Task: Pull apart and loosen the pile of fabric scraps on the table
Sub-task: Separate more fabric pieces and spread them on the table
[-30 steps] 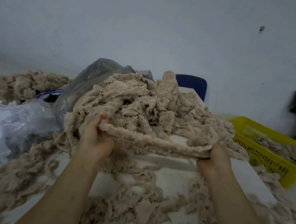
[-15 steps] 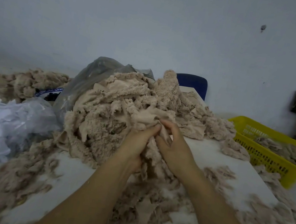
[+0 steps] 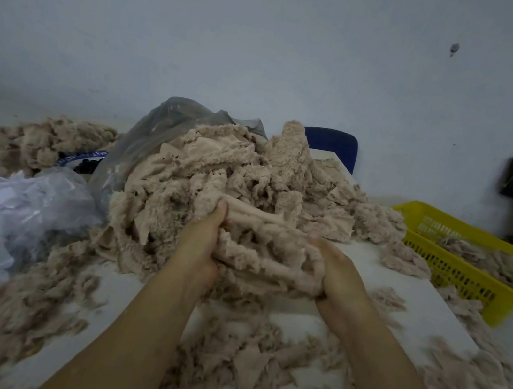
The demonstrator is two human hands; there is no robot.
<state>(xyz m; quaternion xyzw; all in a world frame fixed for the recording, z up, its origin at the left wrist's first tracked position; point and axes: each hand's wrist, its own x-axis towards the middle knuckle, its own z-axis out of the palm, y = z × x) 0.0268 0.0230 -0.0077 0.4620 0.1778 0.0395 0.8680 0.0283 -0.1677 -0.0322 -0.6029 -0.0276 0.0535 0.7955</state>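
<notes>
A clump (image 3: 268, 260) at 6 o'clock of the pile (image 3: 235, 170) is clamped in the left grip (image 3: 202, 243) and right grip (image 3: 337, 271), and part of it could be flung off the bench (image 3: 369, 256) if jerked apart.

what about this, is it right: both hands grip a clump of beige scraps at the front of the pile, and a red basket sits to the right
Only the colour is wrong: the head view shows the basket is yellow, not red. The left hand and right hand do grip a clump at the front of the pile, and the basket sits to the right.
</notes>
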